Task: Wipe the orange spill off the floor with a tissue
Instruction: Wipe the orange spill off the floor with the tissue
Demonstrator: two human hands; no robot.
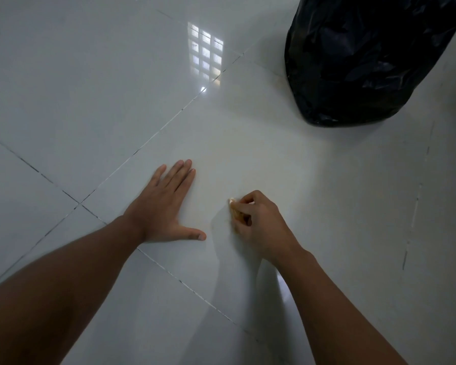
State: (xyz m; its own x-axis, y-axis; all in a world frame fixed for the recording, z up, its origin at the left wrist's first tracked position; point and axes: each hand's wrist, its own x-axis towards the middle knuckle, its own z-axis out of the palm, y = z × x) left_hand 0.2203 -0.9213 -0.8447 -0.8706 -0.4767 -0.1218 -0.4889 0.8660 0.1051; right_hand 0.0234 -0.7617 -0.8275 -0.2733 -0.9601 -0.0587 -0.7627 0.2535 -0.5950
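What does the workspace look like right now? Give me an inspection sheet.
Surface: glossy white tiled floor, dark grout lines, window reflection.
Job's things: tissue, small wad stained orange, pinched against the floor; faint orange film on tile ahead of the hands.
Clutter: nothing seen.
Hands: left hand flat on the floor, fingers spread; right hand closed on the tissue.
Cables: nothing seen.
Surroundings: black plastic bag standing at upper right.

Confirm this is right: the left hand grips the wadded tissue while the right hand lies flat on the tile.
The hands are swapped. In the head view the right hand grips the wadded tissue, while the left hand lies flat on the tile.
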